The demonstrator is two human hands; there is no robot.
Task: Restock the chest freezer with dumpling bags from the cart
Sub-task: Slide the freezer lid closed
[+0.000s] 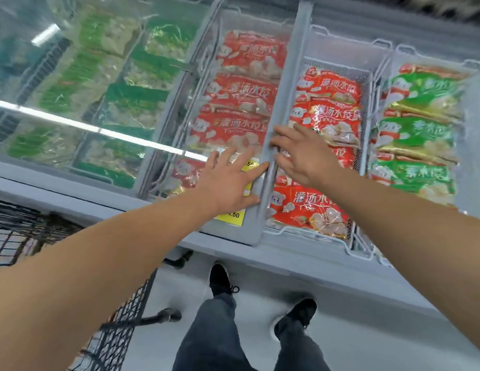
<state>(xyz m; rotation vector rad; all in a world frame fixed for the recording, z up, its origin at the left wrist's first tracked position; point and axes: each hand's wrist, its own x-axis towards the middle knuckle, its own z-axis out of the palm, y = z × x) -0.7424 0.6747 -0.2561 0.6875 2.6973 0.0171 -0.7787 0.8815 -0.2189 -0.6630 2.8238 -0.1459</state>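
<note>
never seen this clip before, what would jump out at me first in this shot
Two bare arms reach in from below, the left hand flat on the sliding glass lid and the right hand at the lid's grey edge frame. Under and right of them lie red dumpling bags, with green bags farther right. A black wire cart sits at lower left.

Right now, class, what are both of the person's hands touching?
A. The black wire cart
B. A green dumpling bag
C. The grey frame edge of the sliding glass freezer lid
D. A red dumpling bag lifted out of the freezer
C: the left hand and the right hand lie with spread fingers on either side of the grey frame edge of the sliding glass freezer lid, holding no bag.
</note>
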